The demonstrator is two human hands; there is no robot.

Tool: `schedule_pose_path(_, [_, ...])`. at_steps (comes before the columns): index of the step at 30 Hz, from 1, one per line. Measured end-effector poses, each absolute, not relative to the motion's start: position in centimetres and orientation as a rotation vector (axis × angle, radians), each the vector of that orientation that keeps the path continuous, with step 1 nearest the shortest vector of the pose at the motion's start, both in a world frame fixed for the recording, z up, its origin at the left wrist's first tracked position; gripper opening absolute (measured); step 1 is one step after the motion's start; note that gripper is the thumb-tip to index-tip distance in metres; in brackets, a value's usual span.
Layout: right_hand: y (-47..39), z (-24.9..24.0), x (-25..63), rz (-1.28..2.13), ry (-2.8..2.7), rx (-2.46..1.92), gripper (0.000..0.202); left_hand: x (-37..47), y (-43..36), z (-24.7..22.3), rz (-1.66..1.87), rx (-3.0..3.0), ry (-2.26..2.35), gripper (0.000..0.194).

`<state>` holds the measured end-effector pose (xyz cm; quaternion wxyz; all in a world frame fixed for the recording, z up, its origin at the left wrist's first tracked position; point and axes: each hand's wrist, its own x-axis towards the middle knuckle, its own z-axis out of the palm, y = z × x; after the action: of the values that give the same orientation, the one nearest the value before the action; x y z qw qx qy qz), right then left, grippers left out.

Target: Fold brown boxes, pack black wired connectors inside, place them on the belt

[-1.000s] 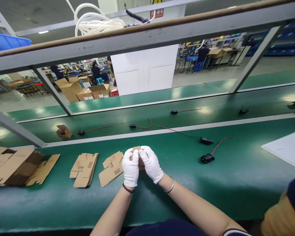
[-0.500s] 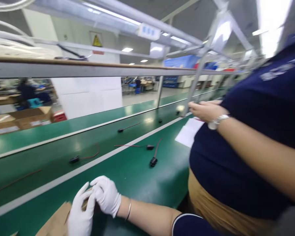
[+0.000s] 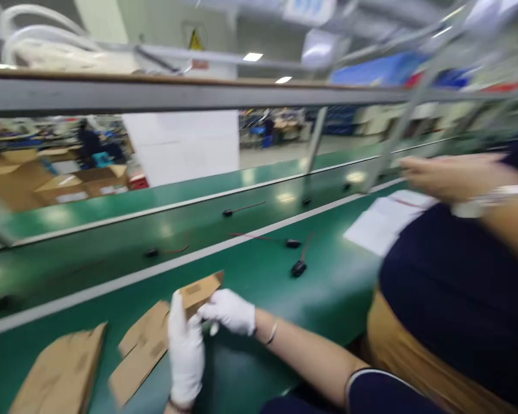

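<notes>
Both my hands wear white gloves and meet low in the middle of the head view. Between them is a small brown cardboard box (image 3: pixel 202 289), tilted, with a flap standing up at its right end. My left hand (image 3: pixel 185 351) grips the box's near left side, its thumb upright against it. My right hand (image 3: pixel 231 312) closes on the lower right edge. Flat, folded cardboard pieces (image 3: pixel 144 351) lie just left of my left hand. Another flat cardboard piece (image 3: pixel 58 371) rests farther left on the green bench (image 3: pixel 250 374).
Two black parts with thin red wires (image 3: pixel 299 268) lie beyond my right hand. Similar black parts (image 3: pixel 228 213) sit on the belt (image 3: pixel 259 218) behind the pale strip. At the right, a co-worker's hand (image 3: pixel 453 175) is over white paper (image 3: pixel 384 224). A shelf rail (image 3: pixel 242 98) crosses above.
The view has swung left and down, bringing more flat cardboard into sight. My hands have moved slightly apart, and the cardboard box between them now shows more fully.
</notes>
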<state>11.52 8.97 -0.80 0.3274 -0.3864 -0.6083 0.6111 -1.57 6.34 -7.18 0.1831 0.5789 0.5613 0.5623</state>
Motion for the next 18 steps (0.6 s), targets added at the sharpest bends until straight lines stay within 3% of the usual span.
schedule_pose_path(3, [9.6, 0.4, 12.2, 1.129, -2.345, -1.272, 0.021, -1.5, 5.3, -6.7, 1.442, 1.771, 1.834, 0.077])
schedule_pose_path(6, [11.2, 2.1, 12.6, 0.712, -2.926, -1.072, 0.018, -2.3, 5.1, -7.0, 1.133, 1.723, 1.870, 0.091])
schedule_pose_path(9, [15.1, 4.1, 12.0, 0.705, -2.960, -0.913, 0.029, -2.8, 4.9, -7.6, 0.995, 1.537, 1.888, 0.100])
schedule_pose_path(12, [21.5, 4.4, 9.3, 0.550, -2.803, -1.253, 0.041, -3.1, 4.4, -8.0, 1.027, 1.500, 1.901, 0.100])
schedule_pose_path(18, [31.1, -0.2, -0.6, 0.448, -2.784, -1.411, 0.033, -4.0, 2.8, -6.6, 1.443, 1.468, 1.834, 0.086])
